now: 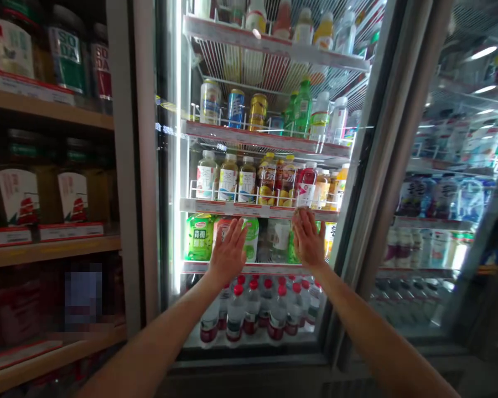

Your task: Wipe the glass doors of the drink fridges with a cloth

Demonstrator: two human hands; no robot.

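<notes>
Both arms stretch forward to a lit drinks fridge with a glass front. My left hand [229, 253] is open, fingers extended and pointing up, in front of the shelf with a green drink pack [200, 237]. My right hand [307, 239] is also raised flat with fingers extended, before the same shelf, close to a clear bottle [279, 236]. Neither hand holds anything. Whether the palms touch the glass cannot be made out. Just above the hands runs a shelf edge [240, 208] carrying tea bottles [228, 178] and a red drink bottle [306, 185].
Red-capped water bottles [253, 307] fill the fridge bottom. Cans [235, 109] and a green bottle [302, 109] stand higher up. A metal door frame [392, 138] rises on the right, with another fridge beyond. Wooden shelves [58, 249] with dark bottles stand on the left.
</notes>
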